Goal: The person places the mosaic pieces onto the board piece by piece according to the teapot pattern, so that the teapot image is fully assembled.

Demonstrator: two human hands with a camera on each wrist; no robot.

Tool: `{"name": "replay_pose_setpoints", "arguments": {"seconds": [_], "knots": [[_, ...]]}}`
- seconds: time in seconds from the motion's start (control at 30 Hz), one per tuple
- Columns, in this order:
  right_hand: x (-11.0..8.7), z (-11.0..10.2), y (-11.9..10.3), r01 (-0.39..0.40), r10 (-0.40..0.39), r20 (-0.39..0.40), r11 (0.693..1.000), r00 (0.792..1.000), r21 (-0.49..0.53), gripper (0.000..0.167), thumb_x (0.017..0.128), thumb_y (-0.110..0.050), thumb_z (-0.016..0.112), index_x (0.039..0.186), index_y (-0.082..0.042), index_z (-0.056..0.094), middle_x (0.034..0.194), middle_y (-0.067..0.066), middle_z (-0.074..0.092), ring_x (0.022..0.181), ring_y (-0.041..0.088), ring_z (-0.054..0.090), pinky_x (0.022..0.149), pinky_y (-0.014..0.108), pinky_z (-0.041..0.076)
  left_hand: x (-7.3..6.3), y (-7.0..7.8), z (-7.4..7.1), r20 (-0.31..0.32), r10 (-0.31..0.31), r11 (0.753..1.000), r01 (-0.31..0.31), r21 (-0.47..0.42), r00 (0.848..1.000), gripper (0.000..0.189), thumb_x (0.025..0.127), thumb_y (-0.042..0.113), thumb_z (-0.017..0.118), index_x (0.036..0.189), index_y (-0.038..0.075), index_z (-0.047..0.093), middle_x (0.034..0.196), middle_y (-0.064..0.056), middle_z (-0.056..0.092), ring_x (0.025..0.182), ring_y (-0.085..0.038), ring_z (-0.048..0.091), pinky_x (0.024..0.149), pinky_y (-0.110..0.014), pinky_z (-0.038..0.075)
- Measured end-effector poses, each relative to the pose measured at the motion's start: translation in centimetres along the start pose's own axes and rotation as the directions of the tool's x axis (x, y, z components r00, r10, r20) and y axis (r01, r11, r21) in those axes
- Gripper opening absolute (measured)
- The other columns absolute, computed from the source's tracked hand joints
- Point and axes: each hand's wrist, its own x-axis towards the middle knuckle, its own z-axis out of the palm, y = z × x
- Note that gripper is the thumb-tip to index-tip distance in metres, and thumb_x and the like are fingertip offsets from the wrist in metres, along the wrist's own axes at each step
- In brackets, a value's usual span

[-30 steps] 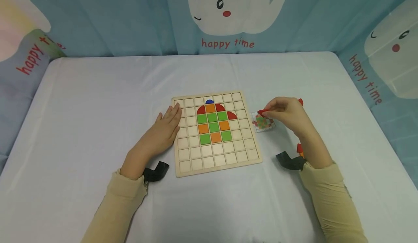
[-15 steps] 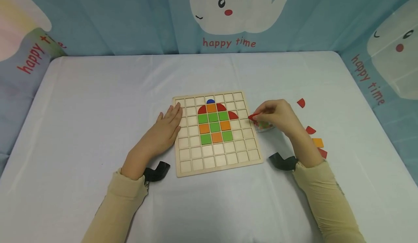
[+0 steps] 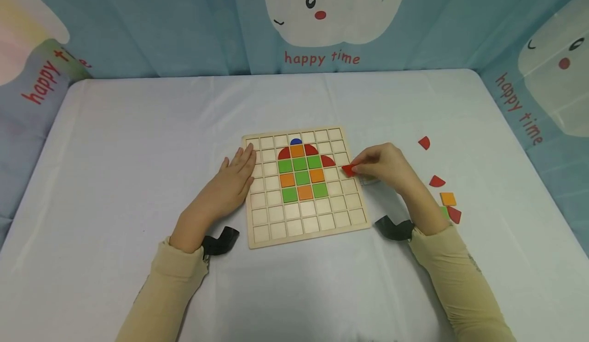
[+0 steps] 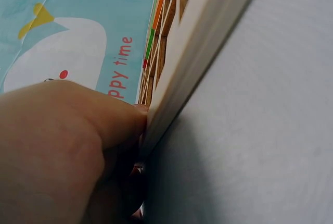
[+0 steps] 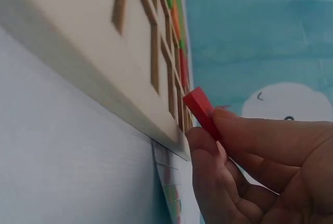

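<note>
Beneath right hand [image 3: 385,166], part-hidden card [image 5: 169,174]

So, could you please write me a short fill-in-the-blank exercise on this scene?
The right hand pinches a small piece coloured ____.
The left hand touches the ____ side of the square pale wooden grid board.
The half-circle piece directly above the topmost orange square piece is ____.
Missing words: red; left; blue.

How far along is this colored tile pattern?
Done: a blue piece plus red, orange and green pieces set in the wooden board. In hand: a red tile, pinched by the right hand at the board's right edge. Apparently remaining: three loose red pieces, an orange square and a partly hidden green piece.
</note>
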Motion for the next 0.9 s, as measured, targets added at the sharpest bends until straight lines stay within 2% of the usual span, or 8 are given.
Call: {"name": "replay_pose_setpoints", "arguments": {"seconds": [0.1,0.5,0.9], "knots": [[0.06,0.25,0.02,-0.005,0.005,-0.005,1.0,1.0,-0.028,0.012,0.083,-0.011,0.072,0.09,-0.001,0.073,0.084,0.007,0.07,0.077,0.02,0.06,0.068,0.026,0.049,0.0,0.05,-0.04,0.002,0.0,1.0,0.0,0.0,1.0,0.055,0.102,0.015,0.036,0.148,-0.006,0.012,0.156,-0.017,0.002,0.143,-0.032,0.0,0.112,-0.055,0.004],[0.15,0.81,0.11,0.002,-0.003,-0.022,0.998,1.0,-0.064,0.009,0.084,-0.01,0.072,0.086,-0.001,0.071,0.078,0.007,0.07,0.067,0.017,0.063,0.062,0.027,0.053,-0.12,0.28,-0.18,-0.002,0.005,1.0,-0.005,-0.005,1.0,0.055,0.102,0.014,0.036,0.147,-0.007,0.013,0.156,-0.018,0.003,0.142,-0.034,0.001,0.111,-0.056,0.005],[0.21,0.64,0.1,-0.002,0.003,0.02,0.998,1.0,-0.057,0.011,0.083,-0.011,0.073,0.086,-0.001,0.072,0.078,0.006,0.069,0.068,0.017,0.062,0.063,0.026,0.053,-0.02,0.24,-0.07,0.006,0.004,1.0,-0.004,-0.005,1.0,0.055,0.103,0.015,0.035,0.148,-0.006,0.013,0.156,-0.018,0.002,0.143,-0.033,0.0,0.112,-0.056,0.005]]}}
